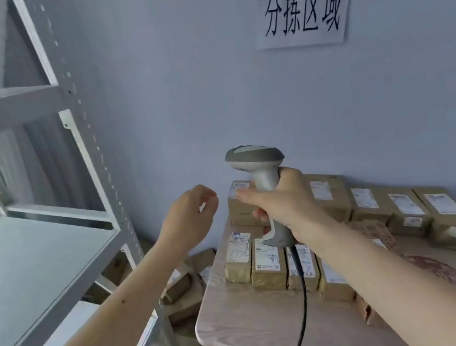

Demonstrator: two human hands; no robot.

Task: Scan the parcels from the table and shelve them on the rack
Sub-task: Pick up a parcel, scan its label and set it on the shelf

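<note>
My right hand (283, 203) grips the handle of a grey barcode scanner (254, 159), head up, above the table's left end. Its black cable (301, 305) hangs down past the table edge. My left hand (190, 218) hovers in the air left of the scanner, fingers loosely curled, holding nothing. Several brown parcels with white labels (267, 263) lie in rows on the light wooden table (245, 318). More parcels (407, 203) sit along the wall. The grey metal rack (25, 267) stands at the left with a bare shelf at waist height.
A paper sign (302, 12) with printed characters hangs on the blue wall. Some parcels (180, 289) lie on the floor between rack and table. The rack's perforated upright (90, 153) stands close to my left arm.
</note>
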